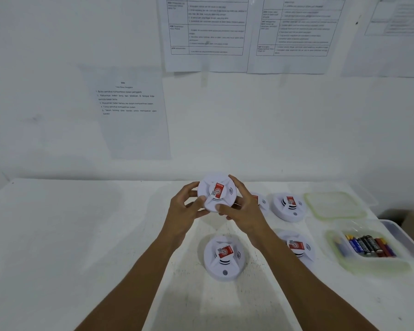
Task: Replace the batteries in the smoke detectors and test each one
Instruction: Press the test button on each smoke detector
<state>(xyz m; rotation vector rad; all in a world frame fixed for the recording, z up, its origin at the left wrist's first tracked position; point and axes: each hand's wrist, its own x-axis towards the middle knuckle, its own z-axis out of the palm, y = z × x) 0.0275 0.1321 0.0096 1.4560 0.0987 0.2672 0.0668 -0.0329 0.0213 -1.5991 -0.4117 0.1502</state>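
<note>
Above the table (81,235), near its back edge, the detector (216,192) is lifted clear, red-sticker face to the camera and tilted a bit. Left hand (187,209) grips its left rim, thumb on the face and fingers curled behind. Right hand (245,211) grips the right rim, thumb at the lower edge and fingers hooked over the top. Both hold it, one on each side, and neither holds anything else.

Step looks like opening this unit, probably a twist of body against base to reach the battery bay. The back is not visible, so I cannot tell whether it is open or closed. The next move likely calls for opposed turning by the two hands, or a flip to show the underside.

Four more sit face-up on the table: front detector (224,258) below the hands, right detector (296,247), back detector (288,206), and hidden detector (259,199) partly behind the right hand. Batteries (368,246) lie in a tub (373,265) at far right, well apart from the hands, with the lid (335,205) behind it.
</note>
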